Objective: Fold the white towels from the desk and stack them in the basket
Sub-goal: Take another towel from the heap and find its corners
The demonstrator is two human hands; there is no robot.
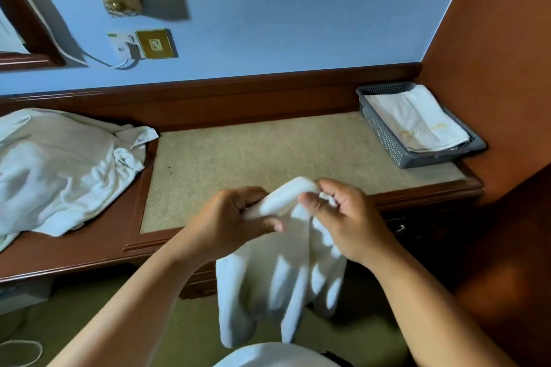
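Observation:
A white towel hangs bunched in front of the desk's front edge, held up by both hands. My left hand grips its top edge from the left, fingers curled round the cloth. My right hand pinches the same top edge from the right. A grey perforated basket stands at the desk's far right with a folded white towel lying in it. A heap of crumpled white towels lies on the desk's left end.
The wooden desk has a beige inset top, bare in its middle. A brown wall panel stands close behind the basket. A wall socket with a white cable is above the desk.

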